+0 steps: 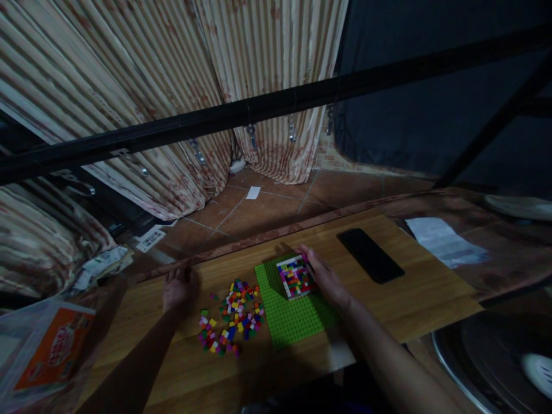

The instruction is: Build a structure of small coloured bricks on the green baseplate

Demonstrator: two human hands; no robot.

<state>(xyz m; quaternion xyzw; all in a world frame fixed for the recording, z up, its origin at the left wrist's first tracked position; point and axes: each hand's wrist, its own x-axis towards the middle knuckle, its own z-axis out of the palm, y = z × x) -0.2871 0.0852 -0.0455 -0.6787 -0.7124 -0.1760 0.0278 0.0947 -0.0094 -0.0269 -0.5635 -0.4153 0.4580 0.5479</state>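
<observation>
A green studded baseplate (293,313) lies on a wooden board (422,293). On its far right part sits a small square block of many-coloured bricks (295,277). My right hand (324,278) rests against the right side of that block, fingers curled along its edge. A loose pile of small coloured bricks (230,316) lies left of the baseplate. My left hand (177,288) rests on the board further left, near the far edge, fingers bent downward and holding nothing that I can see.
A black phone (370,255) lies on the board to the right of the baseplate. White paper (444,240) sits at the far right. An orange packet (54,353) is at the left. A black metal bar (276,109) crosses overhead. Curtains and tiled floor lie beyond.
</observation>
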